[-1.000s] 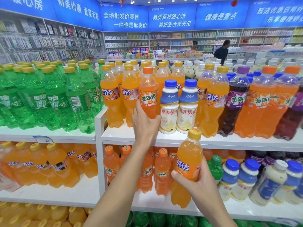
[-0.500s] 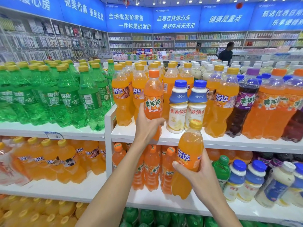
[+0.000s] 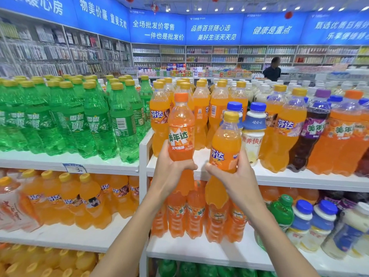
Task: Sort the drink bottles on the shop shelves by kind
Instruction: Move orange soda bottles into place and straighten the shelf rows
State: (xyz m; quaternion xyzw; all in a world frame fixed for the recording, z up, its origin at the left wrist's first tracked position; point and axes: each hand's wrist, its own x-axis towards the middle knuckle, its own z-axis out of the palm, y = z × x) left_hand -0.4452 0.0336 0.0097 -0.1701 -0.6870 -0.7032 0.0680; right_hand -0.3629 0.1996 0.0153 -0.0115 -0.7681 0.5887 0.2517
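Observation:
My left hand [image 3: 171, 172] grips an orange-capped orange soda bottle [image 3: 181, 134] by its lower half, held upright off the shelf's front edge. My right hand [image 3: 229, 176] grips a yellow-capped orange soda bottle [image 3: 225, 144], raised beside it, in front of two blue-capped milk drink bottles [image 3: 254, 132]. Behind them on the top shelf [image 3: 299, 179] stand several yellow-capped orange bottles [image 3: 201, 114]. To the right are a purple grape soda bottle [image 3: 311, 134] and more orange-capped bottles [image 3: 345, 132].
Green lemon-lime bottles [image 3: 95, 120] fill the top left shelf. The middle shelf holds orange sodas [image 3: 191, 214], a green bottle [image 3: 283, 210] and blue-capped milk drinks [image 3: 311, 222]. A white upright [image 3: 142, 196] divides the shelf units. A person [image 3: 272, 69] stands at the far back.
My left hand has lifted the orange-capped bottle off the top shelf toward me. My right hand has raised the yellow-capped bottle from the middle-shelf level to beside it.

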